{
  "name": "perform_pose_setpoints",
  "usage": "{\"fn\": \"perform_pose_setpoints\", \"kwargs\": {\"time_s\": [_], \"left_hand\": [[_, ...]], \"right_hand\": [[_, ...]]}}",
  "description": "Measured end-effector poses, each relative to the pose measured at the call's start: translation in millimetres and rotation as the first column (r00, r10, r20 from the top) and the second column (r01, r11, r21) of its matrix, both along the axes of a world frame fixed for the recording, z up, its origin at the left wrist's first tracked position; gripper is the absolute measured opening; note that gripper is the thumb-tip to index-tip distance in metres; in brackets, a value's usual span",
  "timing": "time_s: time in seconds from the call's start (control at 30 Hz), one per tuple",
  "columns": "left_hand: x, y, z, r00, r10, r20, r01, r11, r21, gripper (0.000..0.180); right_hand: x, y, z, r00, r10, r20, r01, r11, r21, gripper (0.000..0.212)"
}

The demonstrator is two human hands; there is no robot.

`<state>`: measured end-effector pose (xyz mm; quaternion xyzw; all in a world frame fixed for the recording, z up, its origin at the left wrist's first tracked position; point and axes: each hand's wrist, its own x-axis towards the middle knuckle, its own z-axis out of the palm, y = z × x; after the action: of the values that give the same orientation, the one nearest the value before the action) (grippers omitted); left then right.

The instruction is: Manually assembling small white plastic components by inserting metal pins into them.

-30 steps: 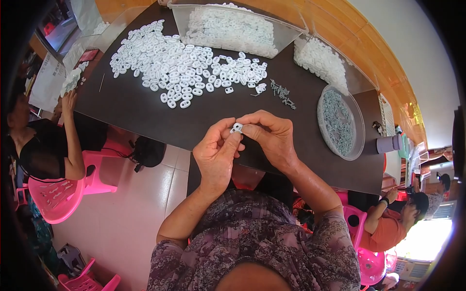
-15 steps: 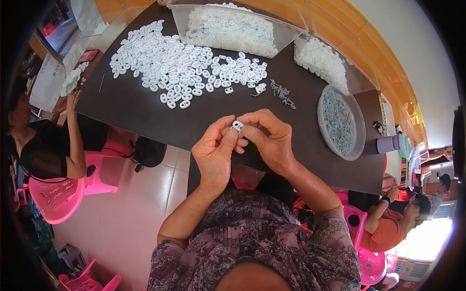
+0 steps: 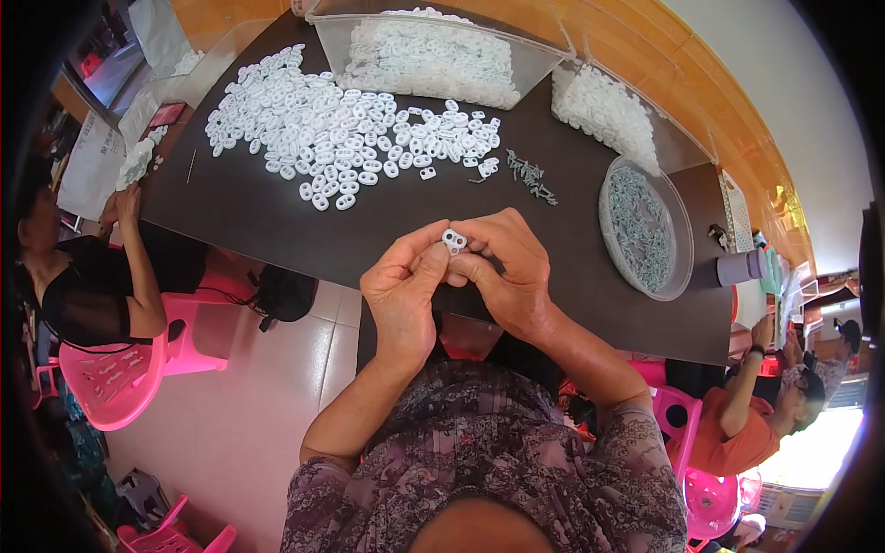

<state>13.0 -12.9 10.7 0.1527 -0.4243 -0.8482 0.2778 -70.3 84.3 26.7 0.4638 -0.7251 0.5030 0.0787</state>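
Observation:
Over the near edge of the dark table, my left hand (image 3: pixel 406 286) and my right hand (image 3: pixel 505 269) meet, fingertips and thumbs closed round one small white plastic piece with two holes (image 3: pixel 454 240). The piece is tilted so that both holes show; its lower part is hidden behind my thumbs. Whether a screw sits in it, I cannot tell. Beyond my hands spreads a pile of white two-hole pieces (image 3: pixel 313 129). A small heap of grey screws (image 3: pixel 531 175) lies to its right, with a few white pieces (image 3: pixel 488 167) close by.
A clear bin of white pieces (image 3: pixel 433 64) stands at the back, beside a second clear bin (image 3: pixel 604 111). On the right are a round tub of screws (image 3: pixel 638 230) and a grey cup (image 3: pixel 739 267). People sit left and right on pink chairs (image 3: pixel 111 378).
The white piece has turned in my fingers, so both its holes now face up. My hands stay nearly in place. The person on the left has lowered a hand.

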Motion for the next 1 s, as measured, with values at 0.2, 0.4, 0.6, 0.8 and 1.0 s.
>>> {"fn": "perform_pose_setpoints", "kwargs": {"time_s": [0.2, 0.4, 0.6, 0.8, 1.0], "left_hand": [[0.6, -1.5, -7.0, 1.0, 0.002, 0.009, -0.002, 0.997, -0.071, 0.021], [2.4, -1.5, -8.1, 0.999, 0.019, -0.033, -0.023, 0.993, -0.112, 0.02], [4.2, -1.9, -5.4, 0.997, 0.029, -0.067, -0.036, 0.993, -0.116, 0.02], [4.5, -4.1, -10.5, 0.997, 0.03, -0.071, -0.046, 0.971, -0.234, 0.021], [4.4, 2.1, -10.8, 0.992, 0.061, -0.113, -0.083, 0.975, -0.204, 0.02]], "right_hand": [[-0.6, 3.7, -4.6, 1.0, 0.001, -0.023, -0.002, 1.0, -0.012, 0.031], [3.1, 3.4, -3.2, 1.0, 0.007, -0.005, -0.007, 1.0, -0.018, 0.033], [10.9, 1.8, -1.1, 0.994, -0.007, 0.107, 0.013, 0.998, -0.056, 0.03], [13.2, 0.4, -5.0, 0.99, 0.003, 0.139, 0.007, 0.997, -0.073, 0.031], [14.7, -1.7, -5.8, 1.0, -0.006, -0.011, 0.004, 0.995, -0.1, 0.03]]}}
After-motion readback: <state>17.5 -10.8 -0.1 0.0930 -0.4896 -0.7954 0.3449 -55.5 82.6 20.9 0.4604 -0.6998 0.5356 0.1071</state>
